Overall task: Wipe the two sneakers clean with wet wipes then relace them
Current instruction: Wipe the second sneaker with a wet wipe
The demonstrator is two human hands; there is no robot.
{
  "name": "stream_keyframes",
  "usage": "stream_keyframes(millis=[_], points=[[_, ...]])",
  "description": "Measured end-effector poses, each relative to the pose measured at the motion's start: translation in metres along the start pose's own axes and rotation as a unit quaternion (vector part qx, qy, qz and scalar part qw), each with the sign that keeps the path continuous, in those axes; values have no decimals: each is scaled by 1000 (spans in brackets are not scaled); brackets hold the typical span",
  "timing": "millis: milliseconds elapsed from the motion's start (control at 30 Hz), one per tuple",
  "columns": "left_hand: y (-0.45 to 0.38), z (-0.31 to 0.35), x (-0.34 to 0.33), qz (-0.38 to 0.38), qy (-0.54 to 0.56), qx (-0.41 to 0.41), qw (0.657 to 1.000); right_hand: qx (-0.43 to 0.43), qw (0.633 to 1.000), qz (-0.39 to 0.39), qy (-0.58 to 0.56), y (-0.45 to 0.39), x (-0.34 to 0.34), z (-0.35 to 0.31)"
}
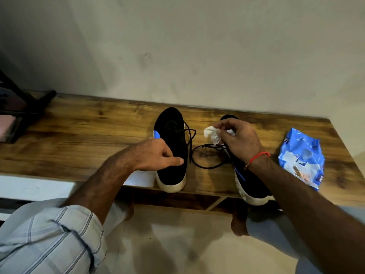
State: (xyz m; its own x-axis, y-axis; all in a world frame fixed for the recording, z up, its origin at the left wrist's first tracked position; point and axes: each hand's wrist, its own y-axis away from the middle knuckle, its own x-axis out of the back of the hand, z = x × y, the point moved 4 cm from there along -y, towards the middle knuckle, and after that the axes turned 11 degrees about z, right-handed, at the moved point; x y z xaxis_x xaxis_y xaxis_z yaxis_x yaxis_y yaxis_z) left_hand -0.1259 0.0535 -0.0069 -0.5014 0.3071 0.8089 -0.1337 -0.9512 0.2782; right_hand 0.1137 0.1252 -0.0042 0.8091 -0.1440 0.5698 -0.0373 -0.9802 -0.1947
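Your striped sleeve [49,238] fills the near corner. Wooden bench [88,135] carries both sneakers: left hand [156,155] grips the left sneaker [171,147], right hand [240,139] pinches a wipe [212,134] above the right sneaker [250,184], hiding its middle. Blue wipes pack [301,161] beside; loose laces [199,155] between.

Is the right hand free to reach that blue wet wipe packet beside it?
Probably yes: the blue wet wipe packet lies unobstructed on the wooden bench, though the right hand holds a crumpled white wipe.
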Motion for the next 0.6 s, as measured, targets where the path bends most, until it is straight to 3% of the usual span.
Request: stream_keyframes(millis=[67,167,200,333,400,500,600], points=[[-5,-1,7,107,8,24,994,-23,1000,1,-7,-2,4,1],[-9,2,12,290,27,76,954,-63,998,-3,-27,1,6,0],[-11,3,7,295,18,100,950,-79,996,-17,-41,4,4,-2],[-22,4,-23,183,-59,163,968,-96,983,-123,-97,18,-19,-14],[-29,2,-19,198,-38,160,966,-56,986,-149,-55,21,-28,-18],[-27,-2,0,205,72,187,958,16,992,-127,-12,23,-33,-25],[-16,-4,12,193,253,187,929,160,984,-76,-33,30,-34,-47]])
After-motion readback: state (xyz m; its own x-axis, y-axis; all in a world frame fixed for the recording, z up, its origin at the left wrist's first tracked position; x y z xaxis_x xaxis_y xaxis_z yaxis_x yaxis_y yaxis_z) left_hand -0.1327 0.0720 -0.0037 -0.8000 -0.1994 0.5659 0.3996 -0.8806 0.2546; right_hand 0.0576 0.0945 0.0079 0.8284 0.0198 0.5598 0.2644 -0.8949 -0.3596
